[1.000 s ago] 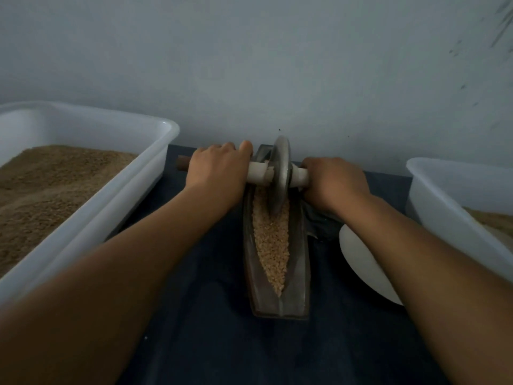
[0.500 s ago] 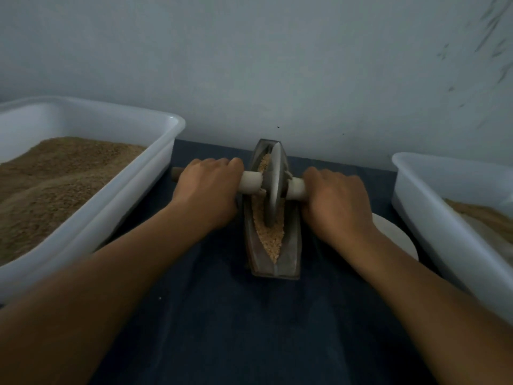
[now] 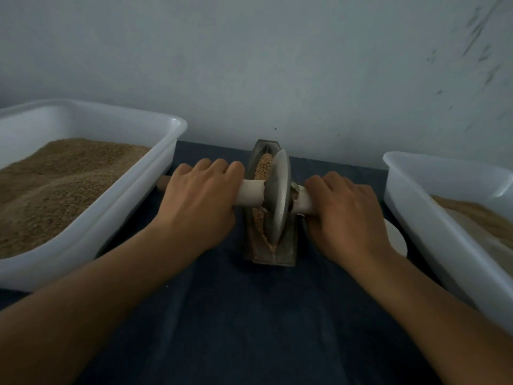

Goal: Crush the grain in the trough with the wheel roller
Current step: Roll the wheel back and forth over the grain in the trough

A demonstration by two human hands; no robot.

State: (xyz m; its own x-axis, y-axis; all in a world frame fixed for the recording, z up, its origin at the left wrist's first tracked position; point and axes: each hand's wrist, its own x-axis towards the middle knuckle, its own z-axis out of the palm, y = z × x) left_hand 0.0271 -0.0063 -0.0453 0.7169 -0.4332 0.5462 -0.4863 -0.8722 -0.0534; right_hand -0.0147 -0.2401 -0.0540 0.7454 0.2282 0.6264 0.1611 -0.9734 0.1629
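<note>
A narrow dark metal trough (image 3: 288, 254) lies lengthwise on the dark cloth, holding tan grain (image 3: 263, 168). A grey metal wheel roller (image 3: 277, 195) stands upright in the trough near its front end, with a pale axle handle (image 3: 249, 194) running through it. My left hand (image 3: 200, 201) grips the axle left of the wheel. My right hand (image 3: 344, 215) grips it right of the wheel. Most grain near the front is hidden behind the wheel.
A large white tub (image 3: 133, 218) heaped with brown grain stands at the left. Another white tub (image 3: 433, 218) with paler meal stands at the right. A white plate (image 3: 395, 240) peeks out beside my right wrist. A grey wall rises just behind the trough.
The wheel has rolled from the trough's far end toward its near end, with both hands drawn back along with it.
</note>
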